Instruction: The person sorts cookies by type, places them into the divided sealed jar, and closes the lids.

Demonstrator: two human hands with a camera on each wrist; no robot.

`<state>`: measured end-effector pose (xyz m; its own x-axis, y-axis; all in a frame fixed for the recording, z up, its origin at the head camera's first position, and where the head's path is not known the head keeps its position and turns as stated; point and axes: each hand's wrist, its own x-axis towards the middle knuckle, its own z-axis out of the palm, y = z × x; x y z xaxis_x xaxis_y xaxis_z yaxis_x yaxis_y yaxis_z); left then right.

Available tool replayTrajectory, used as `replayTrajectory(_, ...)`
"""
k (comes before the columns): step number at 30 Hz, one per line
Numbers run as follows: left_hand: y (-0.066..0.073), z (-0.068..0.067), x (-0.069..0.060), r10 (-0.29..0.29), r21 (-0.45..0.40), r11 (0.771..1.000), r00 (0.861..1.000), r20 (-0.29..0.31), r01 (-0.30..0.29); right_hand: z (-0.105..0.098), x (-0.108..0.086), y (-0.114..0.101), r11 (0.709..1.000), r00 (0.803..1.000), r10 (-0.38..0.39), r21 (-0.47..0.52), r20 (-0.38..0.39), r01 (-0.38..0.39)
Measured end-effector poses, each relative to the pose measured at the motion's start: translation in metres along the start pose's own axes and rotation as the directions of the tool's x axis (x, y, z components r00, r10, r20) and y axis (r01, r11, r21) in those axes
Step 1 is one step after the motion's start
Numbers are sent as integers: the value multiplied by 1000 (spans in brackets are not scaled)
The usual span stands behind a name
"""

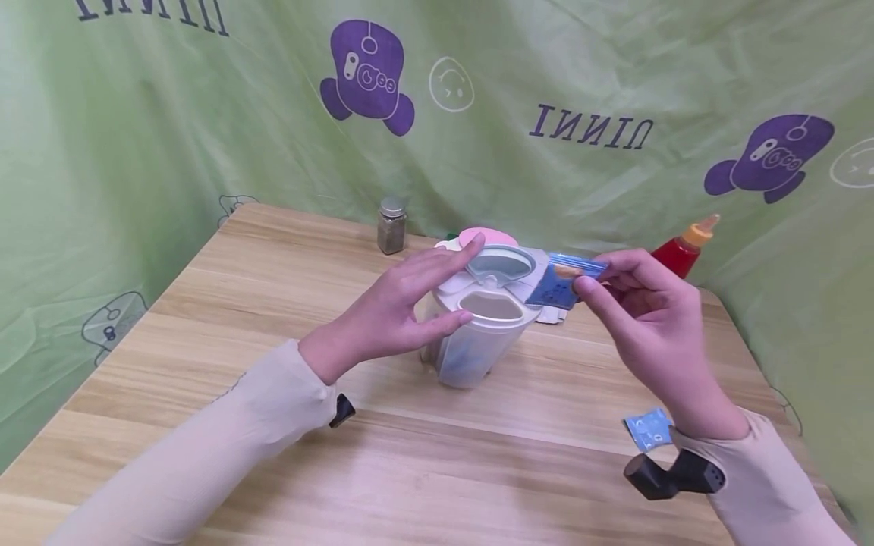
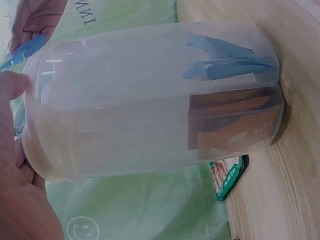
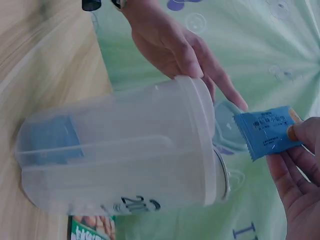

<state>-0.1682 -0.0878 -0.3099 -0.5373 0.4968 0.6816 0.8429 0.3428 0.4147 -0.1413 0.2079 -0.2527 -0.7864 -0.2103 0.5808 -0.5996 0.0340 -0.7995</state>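
A tall translucent storage container (image 1: 471, 353) with separate compartments stands upright on the table. Its pale lid shows an oval opening, with a grey-rimmed flap (image 1: 501, 263) raised behind it and a pink flap (image 1: 487, 237) farther back. My left hand (image 1: 392, 307) holds the lid's left side, thumb at the near rim and index finger reaching toward the raised flap. Between thumb and fingers, my right hand (image 1: 658, 318) pinches a small blue snack packet (image 3: 267, 131) beside the lid's right edge. Through the wall, blue packets (image 2: 225, 57) and brown packets (image 2: 235, 122) show in different compartments.
Another blue packet (image 1: 649, 430) lies on the wooden table (image 1: 382, 470) near my right wrist. A spice jar (image 1: 392, 226) stands at the back, and a red squeeze bottle (image 1: 683, 250) behind my right hand. A green-edged package (image 2: 227, 175) lies behind the container. Green cloth (image 1: 273, 114) surrounds the table.
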Motion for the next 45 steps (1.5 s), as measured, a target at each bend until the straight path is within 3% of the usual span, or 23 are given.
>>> replayTrajectory(7, 0, 1, 0, -12, -16, 1000, 1000, 0, 12, 22, 3, 1, 997, 996, -38, -68, 85, 44)
replayTrajectory(14, 0, 2, 0, -27, -18, 999, 1000, 12, 28, 31, 5, 8, 988, 980, -65, -124, 188, 90)
replayTrajectory(25, 0, 2, 0, -2, -39, 999, 1000, -3, 2, 32, 4, 17, 962, 933, -45, -236, 356, 136)
replayTrajectory(32, 0, 1, 0, -1, -31, 1000, 1000, -4, 1, 30, 6, 17, 898, 895, -69, -364, 441, 248)
replayTrajectory(45, -1, 2, -1, 4, -14, 1000, 1000, -5, -4, 32, 7, 13, 822, 855, -105, -440, 508, 363)
